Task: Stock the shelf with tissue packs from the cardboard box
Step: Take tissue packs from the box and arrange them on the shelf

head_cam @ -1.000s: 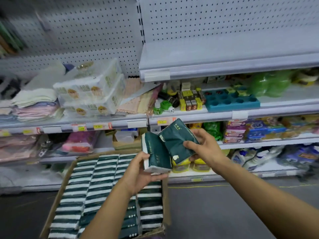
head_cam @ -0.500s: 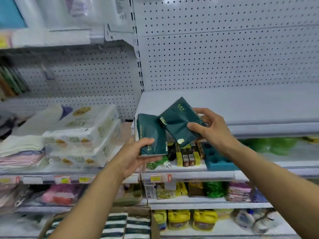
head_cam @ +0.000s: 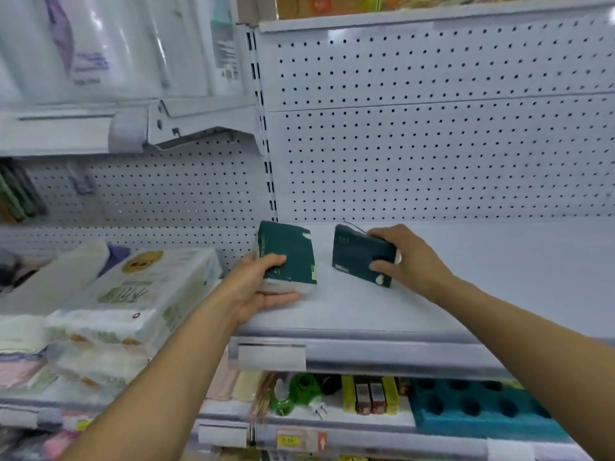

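Note:
Two dark green tissue packs sit over the white shelf (head_cam: pixel 482 281). My left hand (head_cam: pixel 263 287) grips the left tissue pack (head_cam: pixel 289 254) from below at the shelf's left end, thumb on its front face. My right hand (head_cam: pixel 406 261) holds the right tissue pack (head_cam: pixel 356 257) from its right side, fingers curled round it, low over the shelf board. Whether either pack rests on the board I cannot tell. The cardboard box is out of view.
White pegboard (head_cam: pixel 432 144) backs the shelf. Wrapped paper-roll bundles (head_cam: pixel 139 294) sit on the lower shelf to the left. Below are a teal tray (head_cam: pixel 482 410), small boxes and green items. A shelf bracket (head_cam: pixel 186 124) juts out upper left.
Both hands have risen from the box and moved forward onto the white shelf with one pack each. The packs have moved apart. The view has tilted up, losing the box.

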Motion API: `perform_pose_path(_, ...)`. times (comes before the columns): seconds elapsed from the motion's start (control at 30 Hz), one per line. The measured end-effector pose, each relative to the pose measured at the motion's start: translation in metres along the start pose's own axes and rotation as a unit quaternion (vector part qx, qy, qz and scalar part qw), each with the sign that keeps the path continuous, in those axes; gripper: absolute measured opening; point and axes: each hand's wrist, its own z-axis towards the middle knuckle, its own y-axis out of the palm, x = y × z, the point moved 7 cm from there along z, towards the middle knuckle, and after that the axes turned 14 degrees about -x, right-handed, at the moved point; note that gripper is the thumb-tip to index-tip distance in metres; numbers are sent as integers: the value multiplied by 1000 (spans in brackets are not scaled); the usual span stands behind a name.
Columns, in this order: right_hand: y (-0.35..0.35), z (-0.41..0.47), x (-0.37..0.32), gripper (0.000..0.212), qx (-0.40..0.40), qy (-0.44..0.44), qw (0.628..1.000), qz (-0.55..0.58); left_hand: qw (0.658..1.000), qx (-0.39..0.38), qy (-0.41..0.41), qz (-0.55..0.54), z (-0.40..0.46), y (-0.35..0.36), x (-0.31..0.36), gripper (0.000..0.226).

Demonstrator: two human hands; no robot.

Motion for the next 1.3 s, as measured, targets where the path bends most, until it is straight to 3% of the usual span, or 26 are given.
perform_pose_path(0.13, -7, 33, 15, 48, 5, -15, 1000, -13, 1000, 10, 15, 14, 23, 1, 9, 29)
perform_pose_path(0.53, 6, 139, 30, 39, 28, -40, 998, -48, 991, 116, 47, 45, 73, -45, 25, 42)
perform_pose_path(0.83, 18, 198, 24, 39, 37, -41, 991, -124, 991, 96, 51, 79, 96, -61, 46, 28)
perform_pose_path(1.1, 19, 212, 22, 40, 117, -58, 958, -254, 991, 69, 56, 104, 112, -58, 50, 32)
perform_pose_path(1.23, 11, 204, 19, 46, 158, -79, 960, -219, 989, 50, 69, 119, 115, -53, 53, 31)
perform_pose_path(1.3, -3, 187, 14, 38, 209, -96, 966, -122, 985, 45, 79, 146, 115, -48, 57, 29)
